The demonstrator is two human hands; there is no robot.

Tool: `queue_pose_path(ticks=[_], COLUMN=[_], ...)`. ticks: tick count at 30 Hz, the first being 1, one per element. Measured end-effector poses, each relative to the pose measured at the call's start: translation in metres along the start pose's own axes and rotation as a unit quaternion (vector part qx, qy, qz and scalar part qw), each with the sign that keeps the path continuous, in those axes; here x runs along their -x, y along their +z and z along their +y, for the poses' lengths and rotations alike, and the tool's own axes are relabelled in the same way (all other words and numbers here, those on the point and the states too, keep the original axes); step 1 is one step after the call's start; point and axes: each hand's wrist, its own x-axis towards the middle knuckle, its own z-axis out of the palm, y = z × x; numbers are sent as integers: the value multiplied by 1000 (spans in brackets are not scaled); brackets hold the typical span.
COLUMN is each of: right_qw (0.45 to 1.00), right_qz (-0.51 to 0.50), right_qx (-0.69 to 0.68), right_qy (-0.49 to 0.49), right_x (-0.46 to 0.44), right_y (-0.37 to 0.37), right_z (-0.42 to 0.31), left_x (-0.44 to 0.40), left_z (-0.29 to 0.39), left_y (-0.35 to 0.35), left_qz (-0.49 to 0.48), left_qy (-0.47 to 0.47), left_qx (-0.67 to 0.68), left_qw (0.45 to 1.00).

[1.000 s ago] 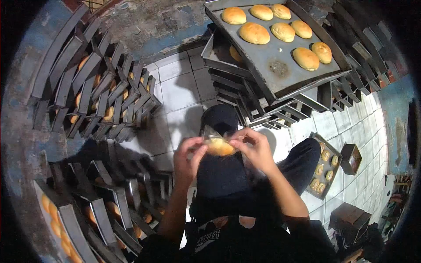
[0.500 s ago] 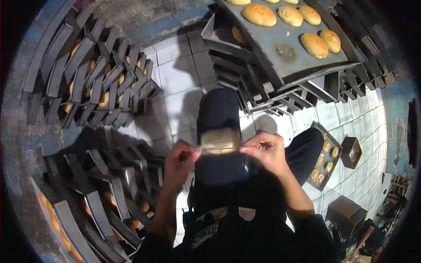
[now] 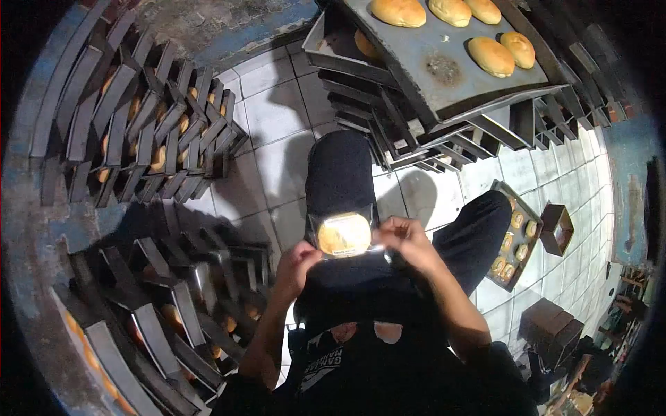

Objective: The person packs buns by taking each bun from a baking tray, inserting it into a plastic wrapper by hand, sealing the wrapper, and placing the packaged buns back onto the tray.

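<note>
Pinching narrowly, left hand (image 3: 297, 267) and right hand (image 3: 409, 243) alike, on opposite sides of a clear bag (image 3: 347, 215), with a bun (image 3: 345, 237) lying flat inside, above the dark trousers (image 3: 341, 170). Probably best to grip film only, pull evenly on both sides and spare the bun any squeezing. Thin, glossy, printed film, bright with glare; rounded, golden bun. Far right, on a dull, scorched metal tray (image 3: 458, 87), plump buns (image 3: 491, 57) with smooth crusts. Right, on white tiles (image 3: 583, 170), a floor tray (image 3: 524, 258) of small oval rolls (image 3: 517, 219). Far left, stacked angular trays (image 3: 114, 114), dark and hard-edged.
</note>
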Motion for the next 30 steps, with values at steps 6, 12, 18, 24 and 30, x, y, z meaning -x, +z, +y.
queue_pose_path(ticks=[6, 12, 18, 24, 30], right_qw=[999, 996, 999, 978, 974], right_qz=[4, -92, -26, -86, -22], right_qx=[24, 8, 18, -145, -155], right_qy=[29, 1, -37, -127, -166], right_x=[-10, -4, -30, -9, 44], right_y=[-27, 21, 49, 42, -6], right_z=[-1, -29, -27, -51, -151], left_x=[-3, 2, 2, 3, -3], left_z=[-44, -19, -17, 22, 69], left_y=[-15, -4, 4, 13, 6], left_qz=[33, 34, 63, 51, -44], left_qy=[95, 52, 94, 223, 105], left_qx=[135, 226, 292, 397, 491], left_qw=[986, 972, 950, 889, 864])
